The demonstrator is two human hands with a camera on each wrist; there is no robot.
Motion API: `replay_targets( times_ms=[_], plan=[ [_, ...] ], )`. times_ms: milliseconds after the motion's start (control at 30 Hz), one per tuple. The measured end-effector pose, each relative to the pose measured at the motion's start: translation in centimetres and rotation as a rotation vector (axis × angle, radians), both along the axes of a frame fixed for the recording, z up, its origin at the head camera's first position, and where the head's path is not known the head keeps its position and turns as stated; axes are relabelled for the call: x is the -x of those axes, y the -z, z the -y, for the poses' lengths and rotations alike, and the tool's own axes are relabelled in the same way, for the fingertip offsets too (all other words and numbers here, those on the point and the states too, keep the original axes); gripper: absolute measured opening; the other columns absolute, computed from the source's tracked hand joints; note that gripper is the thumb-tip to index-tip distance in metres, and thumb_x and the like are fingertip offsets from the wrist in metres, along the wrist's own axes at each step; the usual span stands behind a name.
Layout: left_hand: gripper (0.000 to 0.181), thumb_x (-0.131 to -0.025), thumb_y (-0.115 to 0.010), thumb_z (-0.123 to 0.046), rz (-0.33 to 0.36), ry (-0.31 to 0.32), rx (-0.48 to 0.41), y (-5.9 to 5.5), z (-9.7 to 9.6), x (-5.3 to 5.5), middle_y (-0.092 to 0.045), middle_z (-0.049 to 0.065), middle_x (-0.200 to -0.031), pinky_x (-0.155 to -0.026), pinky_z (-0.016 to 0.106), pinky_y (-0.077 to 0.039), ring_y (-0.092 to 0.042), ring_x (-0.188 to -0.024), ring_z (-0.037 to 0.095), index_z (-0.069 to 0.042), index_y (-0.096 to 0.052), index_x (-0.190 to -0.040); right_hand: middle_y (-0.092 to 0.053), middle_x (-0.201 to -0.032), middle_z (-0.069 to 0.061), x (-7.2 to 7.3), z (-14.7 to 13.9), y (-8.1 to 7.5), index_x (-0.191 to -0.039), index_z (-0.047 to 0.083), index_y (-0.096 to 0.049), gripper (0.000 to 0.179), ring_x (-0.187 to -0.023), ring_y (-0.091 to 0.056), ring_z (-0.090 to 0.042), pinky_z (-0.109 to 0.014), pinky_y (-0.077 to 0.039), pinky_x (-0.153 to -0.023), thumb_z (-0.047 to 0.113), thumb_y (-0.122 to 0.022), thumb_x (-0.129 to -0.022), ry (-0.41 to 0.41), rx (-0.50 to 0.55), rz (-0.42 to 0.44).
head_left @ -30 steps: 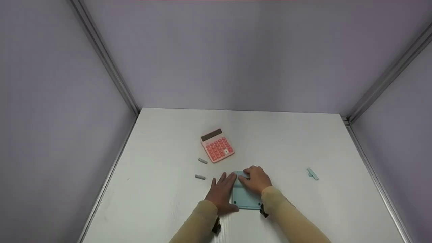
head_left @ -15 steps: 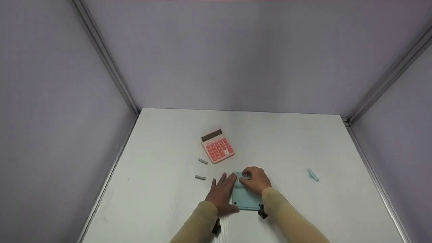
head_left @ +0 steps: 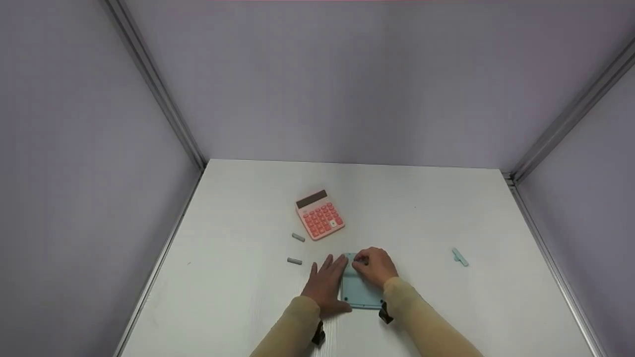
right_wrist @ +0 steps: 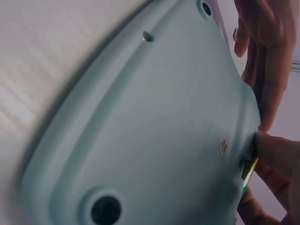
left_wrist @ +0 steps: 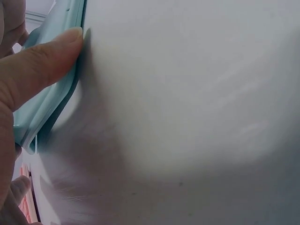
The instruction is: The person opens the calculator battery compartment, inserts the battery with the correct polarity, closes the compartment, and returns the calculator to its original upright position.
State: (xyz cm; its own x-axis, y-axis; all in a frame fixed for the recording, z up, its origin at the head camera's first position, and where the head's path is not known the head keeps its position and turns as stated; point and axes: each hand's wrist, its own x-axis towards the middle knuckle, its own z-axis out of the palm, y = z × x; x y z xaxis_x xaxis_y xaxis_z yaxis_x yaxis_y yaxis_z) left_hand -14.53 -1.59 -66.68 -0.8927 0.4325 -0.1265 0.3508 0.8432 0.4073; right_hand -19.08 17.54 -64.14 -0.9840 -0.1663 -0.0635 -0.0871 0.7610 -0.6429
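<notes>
A teal calculator lies face down near the front of the table, its back with screws and dark round feet towards me. My left hand rests along its left side with fingers straight and spread; in the left wrist view the thumb presses its edge. Over the calculator's far end, my right hand has curled fingers. In the right wrist view, the thumb and fingers pinch a small gold and green battery at the compartment, which the hand partly hides.
A pink calculator lies face up beyond the hands. Two grey stick-shaped pieces, one close to it and another nearer me, lie to the left. A teal battery cover is off to the right. Walls enclose the table.
My right hand has shifted slightly towards me, its fingertips drawing closer together over the calculator's far end. The left hand and the loose things hold their places.
</notes>
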Motion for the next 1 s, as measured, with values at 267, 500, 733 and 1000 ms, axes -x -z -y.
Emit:
replay_targets(
  times_ms=[267, 500, 733, 1000],
  plan=[
    [0.125, -0.062, -0.081, -0.063, 0.0, -0.005, 0.001, -0.1, 0.03, -0.03, -0.011, -0.013, -0.16, -0.116, 0.055, -0.011, -0.006, -0.147, 0.019, -0.029, -0.006, -0.156, -0.065, -0.087, 0.007, 0.0, -0.01, 0.19, -0.081, 0.019, -0.073, 0.004, -0.085, -0.059, -0.013, -0.039, -0.051, -0.081, 0.022, -0.076, -0.083, 0.006, 0.017, -0.016],
    [0.124, -0.062, -0.08, -0.063, -0.001, 0.004, 0.002, -0.27, -0.04, -0.16, -0.012, -0.012, -0.16, -0.115, 0.056, -0.011, -0.009, -0.147, 0.021, -0.029, -0.007, -0.156, -0.067, -0.092, 0.004, -0.27, -0.03, 0.07, -0.084, 0.019, -0.073, 0.003, -0.089, -0.062, -0.016, -0.04, -0.052, -0.083, 0.02, -0.076, -0.083, 0.025, 0.043, 0.009],
    [0.124, -0.062, -0.081, -0.061, 0.001, -0.004, -0.016, -0.44, 0.01, -0.2, -0.012, -0.011, -0.16, -0.115, 0.056, -0.011, -0.01, -0.147, 0.022, -0.028, -0.008, -0.156, -0.068, -0.093, 0.004, -0.26, -0.09, 0.19, -0.086, 0.016, -0.075, 0.008, -0.092, -0.063, -0.017, -0.041, -0.052, -0.084, 0.023, -0.076, -0.082, 0.008, 0.053, -0.019],
    [0.124, -0.062, -0.081, -0.062, -0.007, -0.008, -0.003, 0.21, -0.12, 0.02, -0.013, -0.012, -0.16, -0.116, 0.055, -0.011, -0.009, -0.147, 0.02, -0.029, -0.007, -0.156, -0.068, -0.092, 0.004, -0.01, -0.48, 0.58, -0.087, 0.016, -0.074, 0.006, -0.089, -0.064, -0.016, -0.041, -0.053, -0.083, 0.021, -0.076, -0.083, -0.017, 0.107, -0.011]
  ],
)
